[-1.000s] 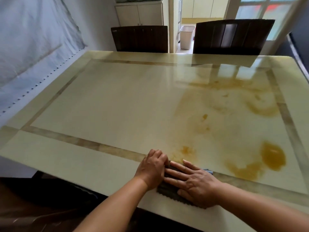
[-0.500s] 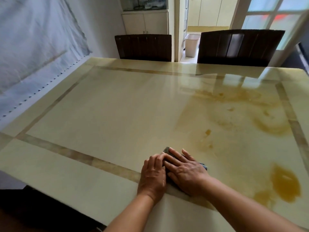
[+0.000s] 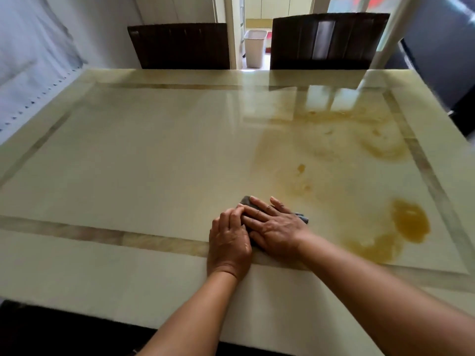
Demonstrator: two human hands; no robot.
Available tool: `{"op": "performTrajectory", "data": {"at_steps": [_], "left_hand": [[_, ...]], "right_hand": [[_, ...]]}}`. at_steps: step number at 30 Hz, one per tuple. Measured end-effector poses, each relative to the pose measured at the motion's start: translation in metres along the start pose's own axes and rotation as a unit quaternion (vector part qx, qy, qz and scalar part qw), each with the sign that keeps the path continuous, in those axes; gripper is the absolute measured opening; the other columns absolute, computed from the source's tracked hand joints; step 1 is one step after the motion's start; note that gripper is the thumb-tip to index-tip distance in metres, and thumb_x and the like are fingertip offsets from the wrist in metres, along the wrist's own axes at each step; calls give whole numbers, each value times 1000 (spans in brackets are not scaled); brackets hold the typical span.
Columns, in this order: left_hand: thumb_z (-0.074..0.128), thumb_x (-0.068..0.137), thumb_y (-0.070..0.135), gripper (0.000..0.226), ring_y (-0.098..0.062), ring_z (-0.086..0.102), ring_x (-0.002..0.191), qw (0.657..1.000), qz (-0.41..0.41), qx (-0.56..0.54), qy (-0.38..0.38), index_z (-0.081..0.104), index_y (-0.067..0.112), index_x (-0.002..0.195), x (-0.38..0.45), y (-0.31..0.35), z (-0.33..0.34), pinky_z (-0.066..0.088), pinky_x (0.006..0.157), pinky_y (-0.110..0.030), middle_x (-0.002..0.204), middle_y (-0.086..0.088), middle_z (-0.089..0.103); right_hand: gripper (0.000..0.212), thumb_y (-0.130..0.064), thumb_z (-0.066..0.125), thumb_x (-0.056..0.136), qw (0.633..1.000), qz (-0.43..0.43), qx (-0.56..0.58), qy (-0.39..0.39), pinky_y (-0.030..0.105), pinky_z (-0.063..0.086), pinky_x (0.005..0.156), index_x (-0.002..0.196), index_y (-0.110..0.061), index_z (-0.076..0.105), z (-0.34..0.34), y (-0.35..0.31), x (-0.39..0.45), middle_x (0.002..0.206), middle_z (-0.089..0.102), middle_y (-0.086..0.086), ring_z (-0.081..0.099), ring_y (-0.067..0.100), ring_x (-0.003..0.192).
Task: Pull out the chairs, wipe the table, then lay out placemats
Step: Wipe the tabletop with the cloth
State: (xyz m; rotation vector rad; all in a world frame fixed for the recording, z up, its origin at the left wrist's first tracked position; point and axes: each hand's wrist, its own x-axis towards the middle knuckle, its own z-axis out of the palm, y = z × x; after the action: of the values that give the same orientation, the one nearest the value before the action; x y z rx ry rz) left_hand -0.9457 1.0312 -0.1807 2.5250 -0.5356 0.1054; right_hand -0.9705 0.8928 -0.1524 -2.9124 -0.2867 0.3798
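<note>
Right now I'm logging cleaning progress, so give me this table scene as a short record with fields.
surface: glossy cream table
tool: dark cloth, flat on the table
left hand: pressing on the cloth
right hand: spread flat over the cloth
dirt: orange-brown stain on the right side, unwiped
chairs: two at the far edge
placemats: none visible

Desk: your path is open left, far and right across the whole top. Obstacles for you: two chairs at the far edge, hanging sheet along the left edge.
</note>
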Motion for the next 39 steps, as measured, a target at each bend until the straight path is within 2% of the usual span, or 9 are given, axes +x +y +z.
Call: {"op": "performTrajectory", "data": {"at_steps": [5, 11, 19, 26, 33, 39], "left_hand": [[11, 76, 39, 68, -26, 43, 120, 1000, -13, -4, -25, 49, 16, 127, 0, 6, -7, 26, 105, -30, 134, -6, 48], [16, 76, 38, 66, -30, 46, 118, 1000, -11, 18, -15, 53, 12, 124, -1, 7, -7, 28, 104, -33, 131, -10, 51], [26, 81, 31, 52, -33, 52, 109, 999, -3, 35, -2, 56, 11, 117, -1, 4, -2, 26, 97, -27, 122, -12, 57], [25, 81, 31, 53, -33, 52, 107, 999, -6, 35, -4, 56, 12, 119, -3, 4, -2, 27, 95, -26, 123, -12, 56], [22, 79, 38, 63, -29, 44, 120, 999, -30, 14, -5, 49, 9, 128, -6, 9, -5, 28, 106, -33, 134, -13, 48], [23, 81, 39, 62, -26, 42, 125, 998, -36, -53, -15, 48, 9, 129, -9, 9, -9, 27, 108, -28, 135, -11, 47]], "right_hand": [[55, -52, 12, 97, 1000, 21, 0, 11, 33, -13, 114, 149, -40, 0, 2, -2, 0, 157, -8, -21, -16, 5, 143], [53, -49, 17, 99, 999, 7, 17, 29, 34, -8, 117, 150, -41, 4, 4, -1, -2, 157, -4, -21, -11, 7, 145], [53, -47, 17, 100, 999, -11, 33, 29, 36, -8, 118, 151, -38, 6, 4, 2, -4, 158, -3, -19, -11, 9, 146], [52, -46, 17, 100, 999, -19, 32, 32, 36, -9, 117, 150, -38, 5, 5, 3, -7, 158, -5, -19, -12, 8, 145], [53, -45, 18, 100, 998, -9, 39, 42, 35, -12, 117, 150, -40, 1, 10, 2, -19, 157, -9, -20, -17, 8, 144], [63, -53, -2, 86, 999, -20, 27, 5, 36, -15, 116, 148, -42, -6, 9, 2, -28, 147, -22, -22, -29, 11, 138]]}}
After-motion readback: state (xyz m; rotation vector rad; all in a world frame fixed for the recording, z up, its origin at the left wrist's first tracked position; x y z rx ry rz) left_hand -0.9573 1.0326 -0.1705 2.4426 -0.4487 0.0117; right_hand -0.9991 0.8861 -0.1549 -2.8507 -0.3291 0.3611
